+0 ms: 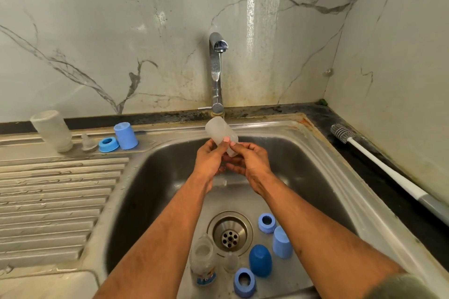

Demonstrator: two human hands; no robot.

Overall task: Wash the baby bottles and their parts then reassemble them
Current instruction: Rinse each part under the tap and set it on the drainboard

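1. Both hands meet at the centre of the frame over the sink (315, 153), together clamped on one clear bottle (220, 135). The left hand (210, 160) wraps its lower part with the thumb on the wall, and the right hand (250, 161) pinches the neck end.
2. The bottle is tilted, base up toward the tap (217, 68), whose thin stream (220, 85) lands on its upper end.
3. My reading: this is the rinse of that bottle. To do it well, turn the mouth up into the stream so water fills the inside, swirl, tip out, then roll the outside and the neck threads under the flow. Wet plastic is slick, so a firm two-handed hold low over the basin seems wise.
4. Bottles, counted: three. One in the hands, one upside down on the surface (60, 177) at upper left (52, 131), one lying in the basin at the bottom of the frame (202, 262).
5. Blue caps: three. One on the surface (125, 135), two in the basin, pale (281, 243) and darker (260, 260).
6. Blue rings: three. One on the surface (108, 144), two in the basin (266, 223) (244, 283).
7. Clear teats: two that I can make out, one on the surface (86, 142), one near the drain (230, 261); a third is not visible.
8. One brush (379, 165) lies at the right edge, well apart from the hands.
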